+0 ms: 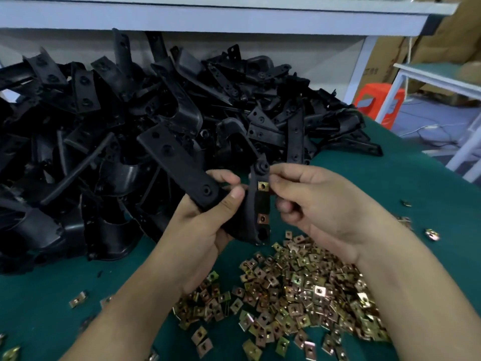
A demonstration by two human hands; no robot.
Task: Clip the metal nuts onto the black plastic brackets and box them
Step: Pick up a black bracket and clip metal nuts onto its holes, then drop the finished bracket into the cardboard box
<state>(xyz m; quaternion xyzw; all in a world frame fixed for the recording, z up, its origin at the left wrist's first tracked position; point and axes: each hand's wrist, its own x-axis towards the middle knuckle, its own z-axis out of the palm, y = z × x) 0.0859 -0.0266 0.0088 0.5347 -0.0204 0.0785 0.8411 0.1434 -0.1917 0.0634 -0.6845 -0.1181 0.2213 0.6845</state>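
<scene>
The left hand (pixel 208 220) grips a black bracket (pixel 187 168) above the green surface (pixel 377 178). Its thumb (pixel 234 198) presses on the end of the bracket's flat arm and the other fingers curl round behind. The flat arm slants up and to the left, over the pile of brackets (pixel 104 121).

The bracket's second arm stands nearly upright between the two hands and carries two clipped nuts. The upper nut (pixel 263 186) sits just below the arm's round tip, and the lower nut (pixel 263 218) sits near the bend.

The right hand (pixel 317 204) pinches this arm with thumb and forefinger at the upper nut. Its thumb tip (pixel 276 185) touches the nut's right edge. The remaining fingers are curled into the palm; whether they hold anything cannot be told.

Below the hands a heap of loose nuts (pixel 299 295) lies on the surface, partly hidden by both forearms. A few strays lie apart from it, such as one on the left (pixel 78 299) and one on the right (pixel 432 234).

A white shelf (pixel 208 19) runs behind the pile. A red stool (pixel 377 100) stands on the floor at right, near cardboard boxes (pixel 442 37)
</scene>
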